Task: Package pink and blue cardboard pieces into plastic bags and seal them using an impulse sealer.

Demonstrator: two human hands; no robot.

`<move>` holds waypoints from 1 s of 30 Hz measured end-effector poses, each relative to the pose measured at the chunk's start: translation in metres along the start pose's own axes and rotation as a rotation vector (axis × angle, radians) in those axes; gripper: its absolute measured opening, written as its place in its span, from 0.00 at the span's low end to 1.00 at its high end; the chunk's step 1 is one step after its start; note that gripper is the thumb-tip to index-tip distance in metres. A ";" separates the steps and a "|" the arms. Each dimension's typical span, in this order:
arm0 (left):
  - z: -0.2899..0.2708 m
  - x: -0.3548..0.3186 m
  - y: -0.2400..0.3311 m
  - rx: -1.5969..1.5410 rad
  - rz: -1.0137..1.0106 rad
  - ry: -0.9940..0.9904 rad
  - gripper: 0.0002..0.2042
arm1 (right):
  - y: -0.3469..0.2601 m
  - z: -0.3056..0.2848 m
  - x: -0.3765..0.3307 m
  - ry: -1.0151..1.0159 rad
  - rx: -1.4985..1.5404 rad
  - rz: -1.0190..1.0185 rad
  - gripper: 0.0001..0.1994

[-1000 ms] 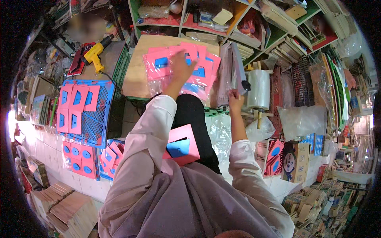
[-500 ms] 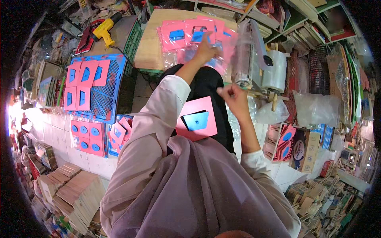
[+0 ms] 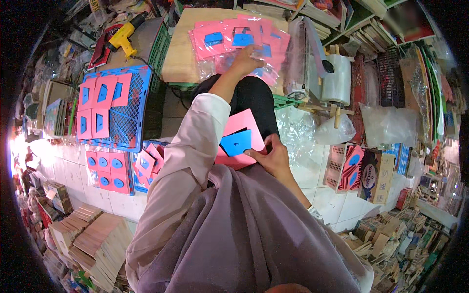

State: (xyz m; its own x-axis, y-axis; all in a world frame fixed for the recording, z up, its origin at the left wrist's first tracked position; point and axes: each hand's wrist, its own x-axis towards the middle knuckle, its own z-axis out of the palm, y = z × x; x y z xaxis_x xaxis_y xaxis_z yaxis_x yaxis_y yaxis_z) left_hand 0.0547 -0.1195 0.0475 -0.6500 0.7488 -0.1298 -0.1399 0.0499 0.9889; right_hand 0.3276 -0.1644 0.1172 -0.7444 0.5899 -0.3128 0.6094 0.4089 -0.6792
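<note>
Pink panel (image 3: 254,127) with a blue inset (image 3: 237,143) lay on the lap, just left of the right hand (image 3: 272,156), whose thumb and fingers were clamped on its right edge. The left hand (image 3: 245,62), fingers loosely apart, was at the wrapped panels (image 3: 242,40) on the far bench (image 3: 181,61); contact could not be determined.

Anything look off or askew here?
Yes: the blue trapezoid piece on the pink square board in the person's lap looks askew; a dark gap shows along its upper edge, suggesting it isn't fully seated. Pink boards in clear plastic on the pale wooden table overlap untidily.
</note>
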 end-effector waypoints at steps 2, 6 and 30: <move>0.000 -0.003 0.001 0.104 0.105 0.153 0.17 | -0.003 0.001 0.004 -0.041 0.331 -0.064 0.21; -0.004 -0.003 0.004 0.289 0.385 0.155 0.13 | -0.010 0.007 0.017 -0.165 0.990 -0.006 0.23; 0.009 -0.013 0.018 0.673 0.677 -0.023 0.22 | 0.096 -0.092 0.222 0.121 1.168 0.108 0.21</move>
State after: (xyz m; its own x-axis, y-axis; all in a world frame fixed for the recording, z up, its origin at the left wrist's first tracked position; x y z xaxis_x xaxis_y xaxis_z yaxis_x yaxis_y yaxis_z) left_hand 0.0677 -0.1220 0.0678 -0.4195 0.7704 0.4801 0.7245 -0.0345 0.6884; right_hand 0.2455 0.0701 0.0435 -0.6354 0.6702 -0.3836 0.0013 -0.4958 -0.8684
